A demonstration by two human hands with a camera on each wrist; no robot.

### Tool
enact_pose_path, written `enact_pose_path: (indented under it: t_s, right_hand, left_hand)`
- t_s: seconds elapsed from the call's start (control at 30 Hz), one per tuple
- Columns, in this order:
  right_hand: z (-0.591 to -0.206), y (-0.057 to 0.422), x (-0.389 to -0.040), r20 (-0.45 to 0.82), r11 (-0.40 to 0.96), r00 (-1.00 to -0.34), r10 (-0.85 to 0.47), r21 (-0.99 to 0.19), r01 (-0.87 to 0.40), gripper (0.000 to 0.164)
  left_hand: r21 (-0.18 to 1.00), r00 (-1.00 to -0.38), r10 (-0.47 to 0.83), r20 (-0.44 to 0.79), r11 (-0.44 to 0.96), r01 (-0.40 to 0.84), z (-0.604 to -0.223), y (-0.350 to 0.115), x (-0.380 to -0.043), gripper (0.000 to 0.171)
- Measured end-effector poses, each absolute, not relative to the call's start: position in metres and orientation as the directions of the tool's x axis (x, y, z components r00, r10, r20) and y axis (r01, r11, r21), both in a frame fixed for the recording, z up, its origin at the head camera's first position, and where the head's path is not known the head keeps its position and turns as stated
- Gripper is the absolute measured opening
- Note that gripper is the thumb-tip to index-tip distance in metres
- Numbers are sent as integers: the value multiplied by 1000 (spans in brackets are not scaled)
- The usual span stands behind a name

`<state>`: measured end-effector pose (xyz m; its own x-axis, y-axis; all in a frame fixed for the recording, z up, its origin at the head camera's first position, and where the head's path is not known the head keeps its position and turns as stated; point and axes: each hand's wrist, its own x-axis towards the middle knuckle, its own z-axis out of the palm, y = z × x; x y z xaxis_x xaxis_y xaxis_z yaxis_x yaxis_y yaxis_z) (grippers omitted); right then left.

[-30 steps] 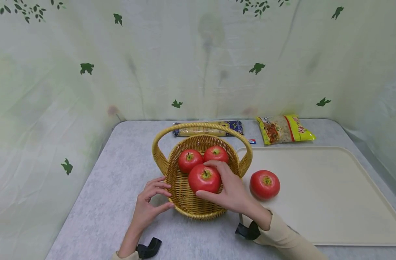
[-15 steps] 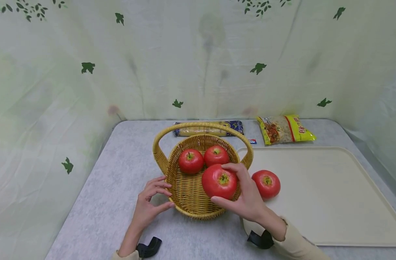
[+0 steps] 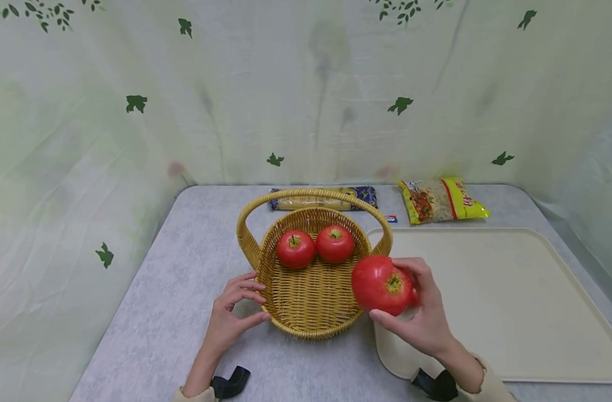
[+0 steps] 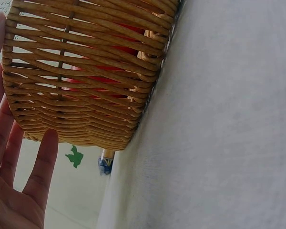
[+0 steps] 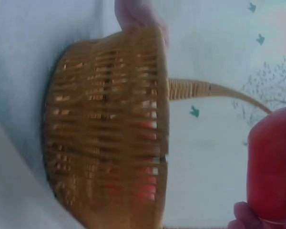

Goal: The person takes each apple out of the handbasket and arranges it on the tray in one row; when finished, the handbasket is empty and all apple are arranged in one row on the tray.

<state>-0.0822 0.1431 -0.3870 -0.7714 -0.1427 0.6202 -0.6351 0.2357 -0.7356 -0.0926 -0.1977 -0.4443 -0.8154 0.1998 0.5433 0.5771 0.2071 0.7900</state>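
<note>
My right hand (image 3: pixel 426 312) grips a red apple (image 3: pixel 378 286) with thumb and fingers, above the right rim of the wicker basket (image 3: pixel 311 304). The right wrist view has this held apple (image 5: pixel 274 167) at its right edge, higher than the rim. Two apples, a left one (image 3: pixel 295 249) and a right one (image 3: pixel 335 244), sit at the back inside the basket. My left hand (image 3: pixel 230 315) touches the basket's left side with spread fingers; in the left wrist view the fingers (image 4: pixel 43 164) lie against the weave. Another apple (image 3: pixel 414 298) is mostly hidden behind the held one.
A cream tray (image 3: pixel 506 301) covers the right side of the grey table (image 3: pixel 170 290). Behind the basket lie a pack of noodles (image 3: pixel 311 202), a small blue-and-red packet (image 3: pixel 390 219) and a yellow bag (image 3: pixel 442 201). The basket's handle (image 3: pixel 313 193) arches upright.
The right hand has carried the apple from over the inside of the basket rightward past its rim, now covering the apple on the tray. The left hand and basket stay in place.
</note>
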Motion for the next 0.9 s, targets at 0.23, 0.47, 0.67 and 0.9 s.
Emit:
enact_pose_path:
  t_s: [0.23, 0.47, 0.67, 0.9]
  right_hand:
    - [-397, 168, -81, 563, 298, -826, 14, -791, -534, 87]
    - [-398, 186, -83, 492, 296, -855, 165, -851, -433, 85]
    - [-404, 199, -89, 387, 198, -880, 277, -919, -342, 80]
    - [-416, 212, -95, 299, 194, -892, 338, -950, -245, 80]
  left_hand:
    - [794, -820, 193, 538, 210, 571, -444, -198, -93, 34]
    - [793, -821, 193, 537, 215, 569, -443, -198, -93, 33]
    - [797, -827, 191, 529, 222, 561, -442, -198, -92, 33]
    - [800, -825, 194, 531, 208, 563, -443, -197, -92, 33]
